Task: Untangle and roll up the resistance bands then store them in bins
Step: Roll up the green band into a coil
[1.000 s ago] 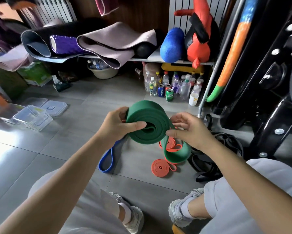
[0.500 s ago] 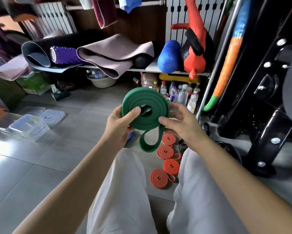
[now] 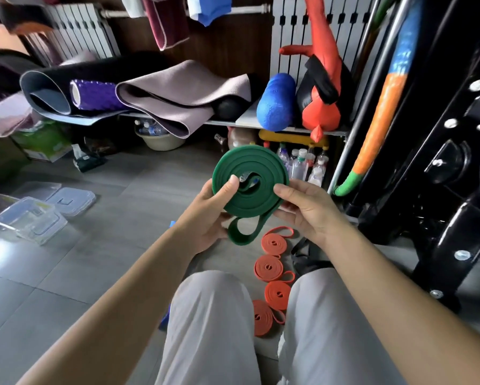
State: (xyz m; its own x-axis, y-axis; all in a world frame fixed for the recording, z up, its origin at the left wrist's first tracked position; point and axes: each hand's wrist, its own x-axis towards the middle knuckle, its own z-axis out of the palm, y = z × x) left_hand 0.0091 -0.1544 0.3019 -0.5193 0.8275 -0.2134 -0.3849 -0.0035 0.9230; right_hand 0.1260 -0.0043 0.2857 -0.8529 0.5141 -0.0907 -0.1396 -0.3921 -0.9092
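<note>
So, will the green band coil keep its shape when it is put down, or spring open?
Likely loosens: left hand and right hand both pinch the green band coil. Probably floppy: its free loop hangs limp below.

A low shelf [image 3: 245,118] along the wall carries a dark rolled mat [image 3: 47,90], a purple foam roller [image 3: 94,95], a loosely folded mauve mat [image 3: 183,93], a black ball [image 3: 227,108], a blue roller [image 3: 276,102] and a red-and-black punch bag [image 3: 320,104]. Beneath it, plastic bottles [image 3: 302,165] cluster near a beige basin [image 3: 161,140] on the grey tiled floor [image 3: 94,259]. A maroon towel [image 3: 161,23] and a blue cloth [image 3: 211,6] hang from a rail beside a white radiator [image 3: 75,29]. At right, a blue, orange and green padded pole [image 3: 383,112] leans beside a black bolted steel frame [image 3: 441,162]. A green box [image 3: 43,141] sits at left.
</note>
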